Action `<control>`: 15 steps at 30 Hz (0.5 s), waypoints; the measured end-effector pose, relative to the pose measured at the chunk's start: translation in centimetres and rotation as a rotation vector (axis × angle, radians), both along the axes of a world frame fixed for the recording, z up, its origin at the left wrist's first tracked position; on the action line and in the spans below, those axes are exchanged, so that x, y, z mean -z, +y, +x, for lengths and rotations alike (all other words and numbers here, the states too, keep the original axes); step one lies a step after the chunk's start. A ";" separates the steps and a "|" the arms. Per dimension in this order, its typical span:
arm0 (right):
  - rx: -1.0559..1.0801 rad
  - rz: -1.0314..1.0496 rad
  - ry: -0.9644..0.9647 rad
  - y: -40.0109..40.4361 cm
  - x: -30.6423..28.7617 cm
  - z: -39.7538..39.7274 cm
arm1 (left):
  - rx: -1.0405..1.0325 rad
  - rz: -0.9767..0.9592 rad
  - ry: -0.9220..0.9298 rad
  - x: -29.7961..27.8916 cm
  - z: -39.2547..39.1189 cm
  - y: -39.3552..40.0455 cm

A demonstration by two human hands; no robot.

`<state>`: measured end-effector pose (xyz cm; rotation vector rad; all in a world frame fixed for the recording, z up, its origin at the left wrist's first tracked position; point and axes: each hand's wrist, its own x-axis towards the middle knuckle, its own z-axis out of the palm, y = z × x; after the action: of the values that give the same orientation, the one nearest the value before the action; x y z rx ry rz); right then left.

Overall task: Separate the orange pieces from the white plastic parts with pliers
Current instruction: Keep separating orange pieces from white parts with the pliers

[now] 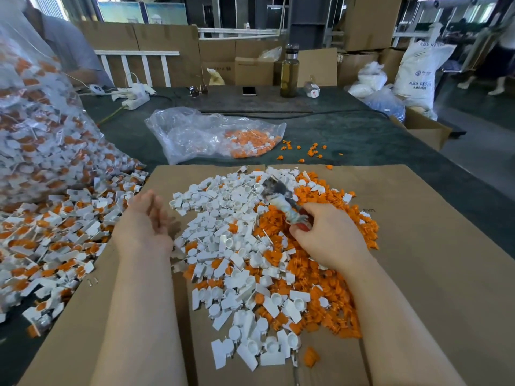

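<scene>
Right hand [331, 235] grips pliers [281, 197] over orange pieces [320, 277] — left hand [145, 221] empty, fingers relaxed, beside white plastic parts [223, 218].

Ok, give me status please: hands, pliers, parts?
Left hand open, empty. Right hand grips pliers over the pile. Unsorted parts wait left. Nothing blocking.
</scene>
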<state>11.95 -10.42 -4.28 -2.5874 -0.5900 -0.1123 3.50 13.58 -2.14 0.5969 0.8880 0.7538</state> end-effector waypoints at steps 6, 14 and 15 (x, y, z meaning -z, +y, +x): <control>0.075 -0.186 -0.087 0.3 0.5 -0.3 | 0.279 0.626 0.506 1.2 1.3 -1.0; 0.114 -0.231 -0.112 1.0 0.6 -0.5 | 0.652 1.225 1.168 2.5 1.9 -1.7; 0.112 -0.229 -0.107 1.1 0.6 -0.5 | 0.646 1.225 1.147 2.4 1.9 -1.8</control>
<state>11.40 -9.37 -4.90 -2.8516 -0.5222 -0.2343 5.42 11.82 -4.54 2.4297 1.0632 0.2105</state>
